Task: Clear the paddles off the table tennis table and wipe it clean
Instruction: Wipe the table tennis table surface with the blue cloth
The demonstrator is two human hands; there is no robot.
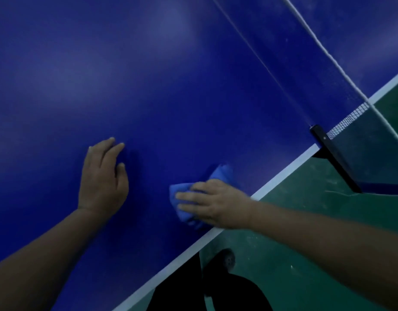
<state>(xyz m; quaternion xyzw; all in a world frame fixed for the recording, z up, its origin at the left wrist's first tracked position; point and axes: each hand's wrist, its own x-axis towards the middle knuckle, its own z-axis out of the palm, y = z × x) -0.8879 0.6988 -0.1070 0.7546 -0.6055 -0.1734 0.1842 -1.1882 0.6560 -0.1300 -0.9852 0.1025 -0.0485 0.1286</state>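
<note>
- On the blue desk [148, 75], near its white-lined side edge, right hand [212, 204] presses a crumpled blue cloth [189, 198] flat against the surface; fingers spread and fairly straight over it, not curled round it.
- Cloth sticks out past the fingertips and behind the knuckles; the rest is hidden under the palm.
- Left hand [102, 176] rests palm-down on the bare desk, well left of the cloth, fingers straight and together, holding nothing.
- No containers in view; no paddles visible on the part of the desk that shows.
- Net [348, 122] runs across the upper right, white top cord [328, 50] going off the top edge; the mesh is only legible near the post, elsewhere it blurs into the blue.
- Black net post clamp [335, 158] grips the desk edge just beyond the right hand, apart from it.
- Green floor [317, 254] beyond the edge, scuffed with pale marks.
- Dark shape [216, 286] at the bottom under the desk edge, cut off by the frame; cannot tell what it is.
- Both forearms cut off at the frame borders; the whole picture is dim and slightly blurred.
</note>
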